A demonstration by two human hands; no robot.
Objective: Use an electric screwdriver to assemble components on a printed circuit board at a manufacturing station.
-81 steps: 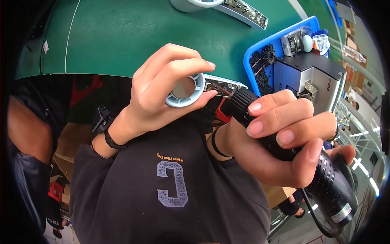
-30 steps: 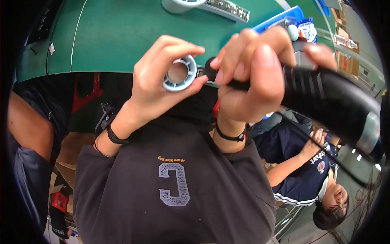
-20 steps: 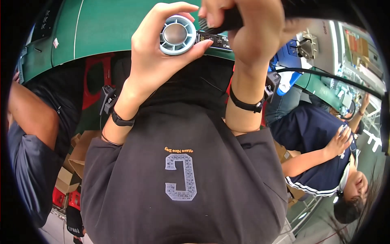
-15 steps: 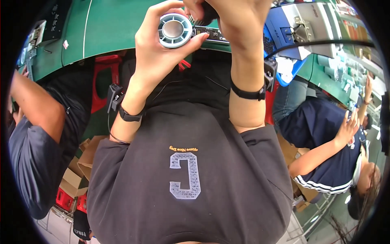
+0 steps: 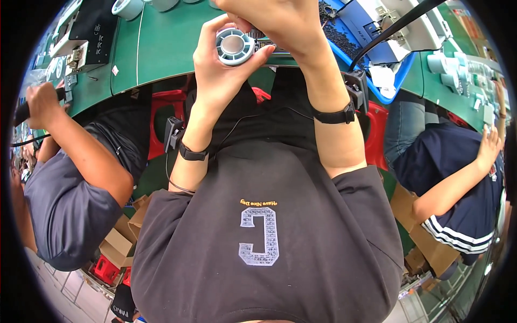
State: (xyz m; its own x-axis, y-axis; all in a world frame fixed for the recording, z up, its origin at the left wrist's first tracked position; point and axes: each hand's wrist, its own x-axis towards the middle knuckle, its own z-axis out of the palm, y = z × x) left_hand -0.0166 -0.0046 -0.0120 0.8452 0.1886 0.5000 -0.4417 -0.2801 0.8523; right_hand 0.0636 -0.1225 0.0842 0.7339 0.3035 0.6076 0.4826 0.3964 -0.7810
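My left hand (image 5: 218, 67) is closed round a pale blue round fan housing (image 5: 220, 49) with spokes and a smooth silver-grey disc in its middle. The thumb lies along the lower right edge of the housing, its tip pointing right. Just right of the housing, my right hand (image 5: 283, 24) is bent over with curled fingers. Its fingertips are mostly hidden behind the hand and the top of the picture, so what they grip cannot be made out. A small dark part (image 5: 256, 34) shows between the two hands, beside the housing.
On the green table (image 5: 167, 48), a blue tray (image 5: 389, 99) of small black parts and a grey-white machine (image 5: 417, 24) stand at the right. A black box (image 5: 92, 35) is at the left. Pale blue cups (image 5: 127, 7) line the far edge. Co-workers sit on both sides.
The view has shifted, showing more table at the left and the pale blue cups. My right hand has tilted, and the dark finned part is now mostly hidden. My left hand keeps the housing.
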